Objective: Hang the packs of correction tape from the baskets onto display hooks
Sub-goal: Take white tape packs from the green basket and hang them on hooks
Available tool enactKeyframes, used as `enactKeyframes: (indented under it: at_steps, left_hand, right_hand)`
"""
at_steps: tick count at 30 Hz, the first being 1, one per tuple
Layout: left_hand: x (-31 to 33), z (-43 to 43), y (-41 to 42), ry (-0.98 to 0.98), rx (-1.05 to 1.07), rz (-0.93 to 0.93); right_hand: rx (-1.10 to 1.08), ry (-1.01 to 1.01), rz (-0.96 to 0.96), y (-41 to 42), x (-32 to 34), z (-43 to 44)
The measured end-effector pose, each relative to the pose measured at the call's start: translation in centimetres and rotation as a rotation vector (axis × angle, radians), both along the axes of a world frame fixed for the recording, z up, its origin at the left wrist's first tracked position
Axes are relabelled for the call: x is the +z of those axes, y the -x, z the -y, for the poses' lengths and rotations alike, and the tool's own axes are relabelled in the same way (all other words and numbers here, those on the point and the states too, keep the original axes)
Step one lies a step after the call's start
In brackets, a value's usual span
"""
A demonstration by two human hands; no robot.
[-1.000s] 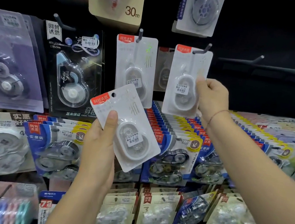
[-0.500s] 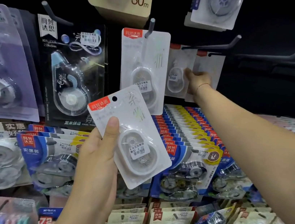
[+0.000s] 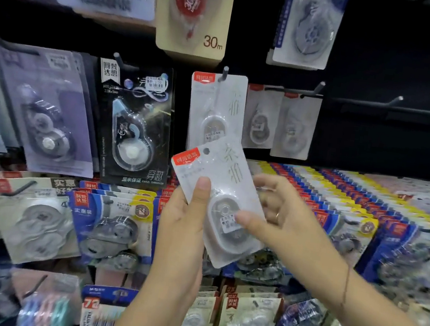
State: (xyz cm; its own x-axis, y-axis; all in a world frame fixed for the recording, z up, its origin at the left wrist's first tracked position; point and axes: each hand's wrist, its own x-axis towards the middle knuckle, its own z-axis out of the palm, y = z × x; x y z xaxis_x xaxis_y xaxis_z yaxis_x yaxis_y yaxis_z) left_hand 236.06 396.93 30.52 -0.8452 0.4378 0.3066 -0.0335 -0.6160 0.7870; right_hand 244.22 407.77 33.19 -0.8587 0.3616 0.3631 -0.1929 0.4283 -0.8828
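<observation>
My left hand grips a white pack of correction tape with a red corner label, held tilted in front of the display, thumb on its face. My right hand has come to the pack from the right; its thumb lies on the blister and its fingers curl behind the pack's right edge. Above, an identical white pack hangs on a hook. Two more white packs hang far back on the neighbouring hook.
To the left hang a black pack and purple packs. Bare hooks stick out at the right. Rows of blue and yellow packs fill the shelf below; a beige 30m pack hangs above.
My right hand has let go of the pack it pushed to the back of the hook and has come down to the pack in my left hand. The camera has tilted upward.
</observation>
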Motion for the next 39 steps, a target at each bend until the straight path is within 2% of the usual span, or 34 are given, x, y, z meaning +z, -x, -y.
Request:
enactKeyframes:
  at_steps: [3, 7, 9, 12, 15, 20, 27, 31, 36, 39]
  left_hand:
    - [0.4, -0.3, -0.7, 0.027, 0.003, -0.061]
    - [0.1, 0.2, 1.6, 0.247, 0.299, -0.443]
    - [-0.9, 0.3, 3.5, 0.427, 0.401, -0.578]
    - [-2.4, -0.1, 5.3, 0.626, 0.424, -0.704]
    - [-3.5, -0.4, 5.9, 0.706, 0.438, -0.762]
    - [-5.1, -1.3, 6.5, 0.759, 0.504, -0.893]
    - [-6.6, -1.7, 6.3, 0.689, 0.654, -0.999]
    - [-7.1, -2.0, 6.6, 0.644, 0.669, -1.011]
    - [-7.0, -2.5, 7.0, 0.602, 0.662, -0.951]
    - [-7.1, -2.5, 7.0, 0.613, 0.649, -0.933]
  right_hand:
    - [-0.076, 0.021, -0.068, -0.8, 0.3, -0.2]
    - [-0.263, 0.075, -0.284, -1.6, 2.8, -2.0]
    - [-0.333, 0.124, -0.375, -1.9, 4.0, -3.4]
    - [-0.394, 0.168, -0.411, -1.7, 4.6, -5.0]
    - [-0.414, 0.175, -0.418, -1.3, 4.4, -5.6]
    - [-0.454, 0.139, -0.428, -0.8, 4.4, -6.2]
    - [-0.48, 0.105, -0.363, 3.4, 3.0, -8.6]
    - [-0.462, 0.093, -0.326, 8.5, 2.4, -11.8]
    - [-0.376, 0.191, -0.175, 15.3, 1.8, -16.3]
    - [-0.426, 0.175, -0.112, 17.7, 2.2, -17.6]
